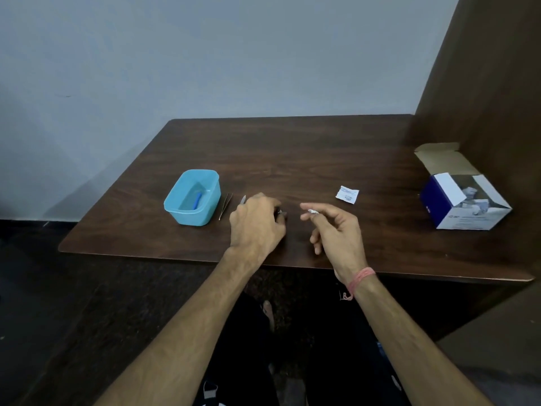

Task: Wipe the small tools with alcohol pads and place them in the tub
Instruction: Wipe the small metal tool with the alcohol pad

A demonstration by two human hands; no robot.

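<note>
A light blue plastic tub (191, 197) stands on the dark wooden table (292, 159), with a small blue tool (198, 199) lying inside it. Just right of the tub lie thin tweezers (225, 206). My left hand (256, 222) rests on the table, closed around a small metal tool (243, 199) whose ends poke out past the knuckles and by the fingertips. My right hand (333, 230) hovers to its right and pinches a small white alcohol pad (312, 211) between thumb and forefinger. A torn white pad wrapper (347, 194) lies further right.
An open blue and white box of alcohol pads (462, 197) sits at the table's right, against a brown wooden panel (483, 98). A pale wall runs behind the table. My legs show below the table's near edge.
</note>
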